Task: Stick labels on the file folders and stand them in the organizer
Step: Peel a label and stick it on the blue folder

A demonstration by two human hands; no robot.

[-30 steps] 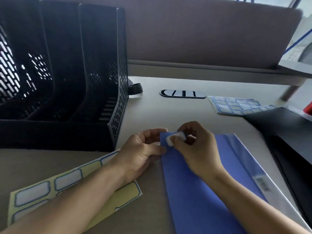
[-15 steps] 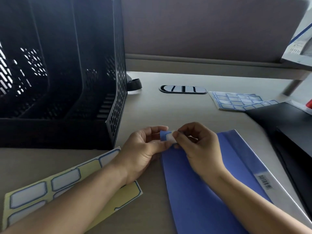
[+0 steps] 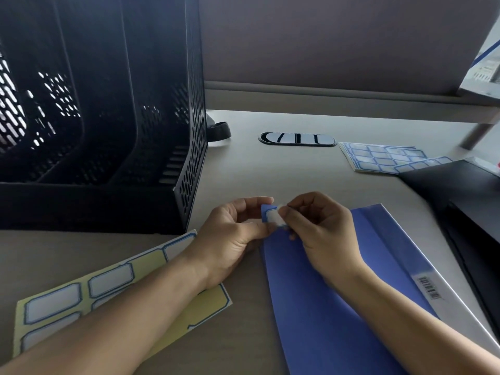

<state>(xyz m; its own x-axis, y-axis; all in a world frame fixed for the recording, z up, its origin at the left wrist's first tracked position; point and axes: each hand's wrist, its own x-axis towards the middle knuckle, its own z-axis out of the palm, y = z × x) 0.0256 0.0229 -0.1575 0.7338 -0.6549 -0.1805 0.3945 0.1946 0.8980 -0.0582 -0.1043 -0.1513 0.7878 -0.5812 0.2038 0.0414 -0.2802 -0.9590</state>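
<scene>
A blue file folder (image 3: 324, 301) lies flat on the desk in front of me, its clear spine with a barcode on the right. At its far left corner sits a white label with a blue border (image 3: 273, 217). My right hand (image 3: 316, 228) pinches the label's right end against the folder. My left hand (image 3: 232, 234) grips the folder's corner, thumb beside the label. A yellow label sheet (image 3: 108, 282) lies under my left forearm, several labels still on it. The black mesh organizer (image 3: 102, 117) stands at the left with empty slots.
More blue-bordered label sheets (image 3: 378, 158) lie at the far right. A black folder stack (image 3: 460, 190) sits along the right edge. A black cable grommet (image 3: 297, 138) is set in the desk. A partition wall (image 3: 324, 44) closes off the back.
The label has come down onto the folder's corner, its blue border now showing. My right hand's fingers have slid toward the label's right end. The view has shifted slightly.
</scene>
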